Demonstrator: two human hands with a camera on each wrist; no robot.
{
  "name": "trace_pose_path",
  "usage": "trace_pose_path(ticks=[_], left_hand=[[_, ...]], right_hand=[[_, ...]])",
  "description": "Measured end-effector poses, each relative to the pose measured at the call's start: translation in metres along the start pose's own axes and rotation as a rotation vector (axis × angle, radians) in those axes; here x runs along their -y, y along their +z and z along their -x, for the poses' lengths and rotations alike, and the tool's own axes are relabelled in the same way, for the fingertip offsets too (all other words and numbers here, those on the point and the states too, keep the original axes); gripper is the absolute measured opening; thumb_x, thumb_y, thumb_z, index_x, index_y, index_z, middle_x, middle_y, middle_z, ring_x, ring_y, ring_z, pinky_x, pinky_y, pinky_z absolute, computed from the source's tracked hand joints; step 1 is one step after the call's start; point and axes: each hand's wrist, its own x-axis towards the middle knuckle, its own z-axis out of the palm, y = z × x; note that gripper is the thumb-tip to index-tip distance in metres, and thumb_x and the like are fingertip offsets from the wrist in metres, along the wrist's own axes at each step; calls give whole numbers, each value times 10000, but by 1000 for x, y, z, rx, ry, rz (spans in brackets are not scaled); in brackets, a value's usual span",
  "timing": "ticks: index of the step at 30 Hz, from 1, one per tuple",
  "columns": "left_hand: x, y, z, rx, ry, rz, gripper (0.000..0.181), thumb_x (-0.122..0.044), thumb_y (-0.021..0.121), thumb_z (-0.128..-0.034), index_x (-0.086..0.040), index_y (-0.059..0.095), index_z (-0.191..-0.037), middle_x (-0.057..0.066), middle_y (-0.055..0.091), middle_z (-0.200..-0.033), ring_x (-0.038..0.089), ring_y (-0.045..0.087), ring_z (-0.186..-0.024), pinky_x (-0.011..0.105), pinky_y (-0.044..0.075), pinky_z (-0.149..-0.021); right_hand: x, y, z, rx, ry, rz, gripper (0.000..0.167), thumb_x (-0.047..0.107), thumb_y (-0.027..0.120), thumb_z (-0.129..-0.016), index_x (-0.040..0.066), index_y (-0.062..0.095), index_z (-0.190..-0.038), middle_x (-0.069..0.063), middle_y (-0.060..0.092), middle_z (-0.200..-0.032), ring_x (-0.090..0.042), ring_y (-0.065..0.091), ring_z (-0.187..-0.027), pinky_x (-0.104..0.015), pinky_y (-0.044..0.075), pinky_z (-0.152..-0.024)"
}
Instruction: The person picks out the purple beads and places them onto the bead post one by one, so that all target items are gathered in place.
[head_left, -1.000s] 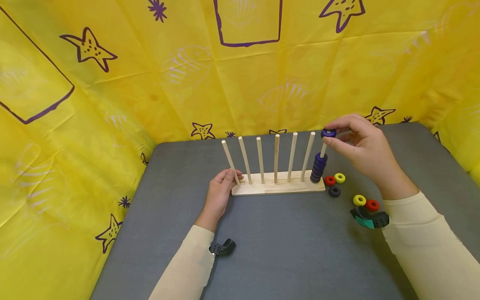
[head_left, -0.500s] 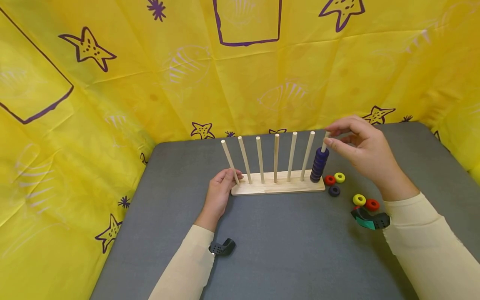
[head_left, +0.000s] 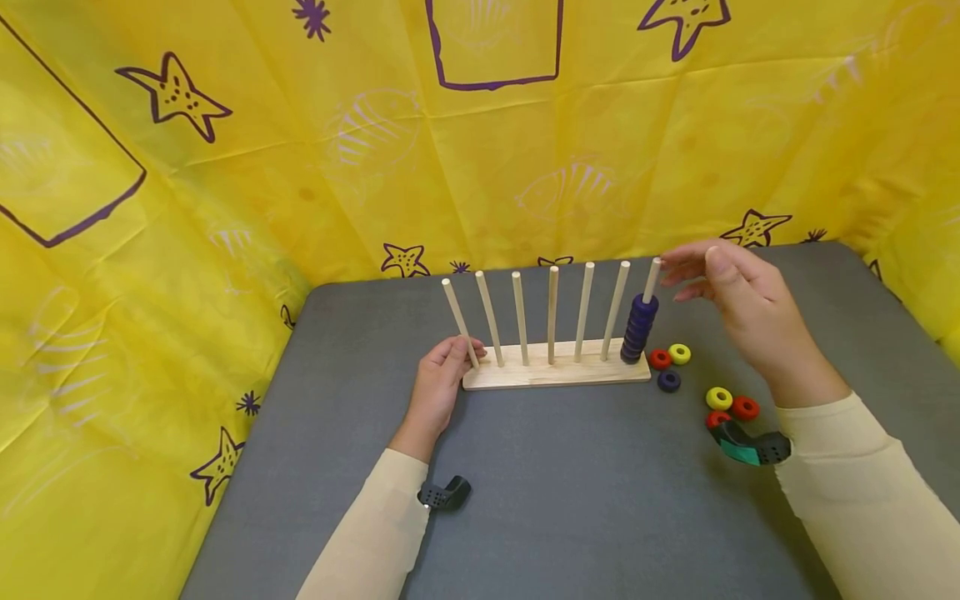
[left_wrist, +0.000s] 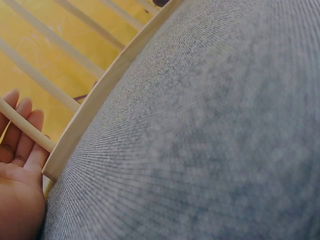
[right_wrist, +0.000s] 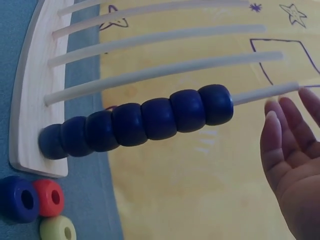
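A wooden peg stand [head_left: 555, 377] with a row of upright pegs sits on the table. My left hand [head_left: 442, 379] holds its left end, fingers [left_wrist: 25, 130] behind the leftmost peg [left_wrist: 27, 125]; the thumb is out of sight in the left wrist view. Dark blue beads [right_wrist: 127, 125] fill much of the rightmost peg [right_wrist: 265, 93], whose top stays bare. My right hand [head_left: 746, 308] is beside that bare top, fingers spread loosely with nothing held. One fingertip is at or very near the peg's tip in the right wrist view.
Right of the stand lie a loose red bead [head_left: 660, 359], a yellow bead [head_left: 679, 354] and a blue bead [head_left: 669, 381]. Nearer me are another yellow bead [head_left: 718, 398] and two red beads [head_left: 746, 407], one partly under the wrist camera. A yellow patterned cloth [head_left: 480, 167] hangs behind the grey table [head_left: 555, 483].
A blue bead pinched by my right hand at the peg's top has gone down onto the stack. My right hand has since opened and drawn slightly right. The left hand has stayed put.
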Motion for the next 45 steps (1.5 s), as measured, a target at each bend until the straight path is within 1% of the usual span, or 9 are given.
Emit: trace_pose_path(ticks=[4, 10, 16, 22, 26, 33, 35, 39, 45], left_hand=[[1, -1, 0, 2, 3, 4, 432, -288, 581, -1162, 125, 705, -1181, 256, 716, -1139, 313, 680, -1164, 459, 509, -1092], [1, -1, 0, 4, 5, 9, 431, -282, 584, -1161, 132, 702, -1180, 256, 717, -1137, 301, 683, -1151, 446, 516, -1082], [1, -1, 0, 5, 5, 13, 425, -264, 576, -1164, 144, 694, -1181, 253, 716, -1152, 312, 683, -1151, 447, 511, -1087], [1, 0, -1, 3, 10, 16, 426, -269, 578, -1164, 140, 698, -1177, 232, 723, -1137, 291, 688, -1137, 439, 516, -1082], [1, 0, -1, -2, 9, 26, 420, -254, 582, -1162, 150, 695, -1167, 213, 729, -1122, 291, 692, -1139, 430, 524, -1072], [3, 2, -1, -4, 14, 34, 409, -232, 576, -1164, 162, 688, -1165, 198, 730, -1109, 294, 693, -1141, 431, 524, -1070], [3, 2, -1, -1, 15, 33, 411, -232, 572, -1166, 163, 687, -1168, 210, 725, -1115, 296, 692, -1145, 438, 522, -1075], [3, 2, -1, -2, 9, 17, 415, -245, 566, -1169, 149, 694, -1176, 227, 724, -1126, 314, 687, -1154, 433, 521, -1077], [2, 0, -1, -9, 7, 8, 400, -246, 575, -1165, 132, 706, -1175, 227, 731, -1124, 344, 685, -1158, 443, 517, -1081]], right_hand=[[-5, -3, 5, 5, -9, -122, 521, 284, 434, -1202, -192, 626, -1292, -230, 688, -1249, -298, 650, -1097, -289, 542, -904], [-15, -11, 13, 78, -88, -256, 491, 228, 364, -1216, -178, 608, -1344, -207, 691, -1288, -294, 657, -1129, -286, 548, -925], [-26, -18, 22, 98, -83, -318, 497, 229, 346, -1218, -184, 573, -1378, -220, 689, -1285, -306, 670, -1150, -304, 558, -934], [-41, -27, 36, 130, -50, -316, 542, 288, 331, -1219, -159, 557, -1425, -224, 685, -1297, -313, 662, -1175, -315, 548, -955], [-50, -31, 47, 108, 4, -266, 520, 292, 336, -1215, -114, 576, -1434, -213, 685, -1290, -307, 660, -1161, -313, 533, -963], [-64, -33, 65, -24, 145, -98, 373, 166, 419, -1191, -83, 656, -1336, -196, 711, -1193, -255, 686, -1073, -274, 536, -920], [-67, -34, 69, -31, 157, -53, 337, 108, 422, -1183, -67, 674, -1323, -174, 727, -1184, -231, 695, -1057, -247, 538, -910], [-76, -39, 75, -19, 185, 87, 305, 53, 448, -1164, 52, 711, -1320, -87, 748, -1172, -184, 699, -1038, -209, 539, -884], [-86, -43, 83, 7, 296, 274, 262, 95, 575, -1139, -26, 659, -1356, -35, 731, -1219, -154, 675, -1047, -182, 540, -867]])
